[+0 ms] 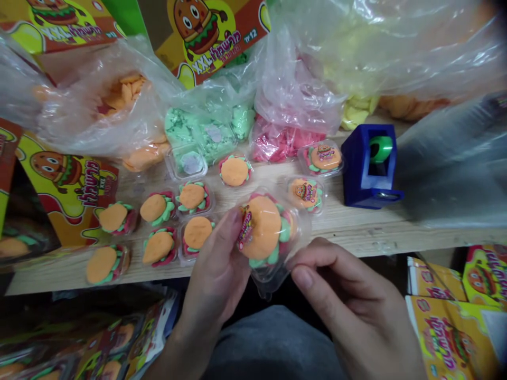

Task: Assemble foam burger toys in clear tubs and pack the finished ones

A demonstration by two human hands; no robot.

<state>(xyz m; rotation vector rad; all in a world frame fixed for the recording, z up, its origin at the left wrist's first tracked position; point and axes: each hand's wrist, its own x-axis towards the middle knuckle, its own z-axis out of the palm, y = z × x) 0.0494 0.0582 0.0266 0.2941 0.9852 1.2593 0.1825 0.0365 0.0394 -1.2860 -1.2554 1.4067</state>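
Burger sweet (264,232) in its clear plastic case, raised over the lap just in front of the near edge of the wooden surface (396,232). Clamped from both sides — left hand (216,274) with its grip closed on the stickered left rim, right hand (348,301) pinching the lower right corner between thumb and forefinger. Held flat, orange bun up, seemingly to keep the layers seated inside the case.

Beyond it, on the surface, rows of finished sweets (157,247) in like cases, laid side by side within easy reach. To the right, a blue tape dispenser (370,166) with a green roll, standing near two labelled cases.

Further back, open plastic bags of loose pieces, apparently sorted by colour — orange bag (122,95), green bag (206,132), pink bag (281,142), yellow bag (356,113). Around the edges, printed boxes (67,184) bearing a cartoon burger, with more at lower right.
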